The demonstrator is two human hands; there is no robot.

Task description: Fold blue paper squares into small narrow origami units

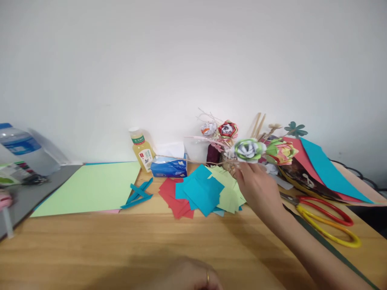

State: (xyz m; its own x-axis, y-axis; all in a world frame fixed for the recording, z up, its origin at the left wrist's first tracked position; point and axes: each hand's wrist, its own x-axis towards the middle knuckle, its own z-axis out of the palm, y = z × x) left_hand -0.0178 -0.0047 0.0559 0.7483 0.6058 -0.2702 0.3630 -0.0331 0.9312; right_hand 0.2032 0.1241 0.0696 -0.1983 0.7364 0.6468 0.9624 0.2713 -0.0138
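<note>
My right hand reaches over the back of the table, its fingers closed at the base of a green and white paper flower. From those fingers a thin brown stem runs left across the front of the tissue pack. Low at the bottom edge is my left hand, blurred, with a ring on it; its fingers do not show clearly. Loose squares of blue paper, red paper and light green paper lie left of my right hand.
Behind stand a red paper flower and a pink-yellow one. Scissors with red and yellow handles lie right, before coloured sheets. Left are blue strips, green sheets, a juice bottle and a water bottle.
</note>
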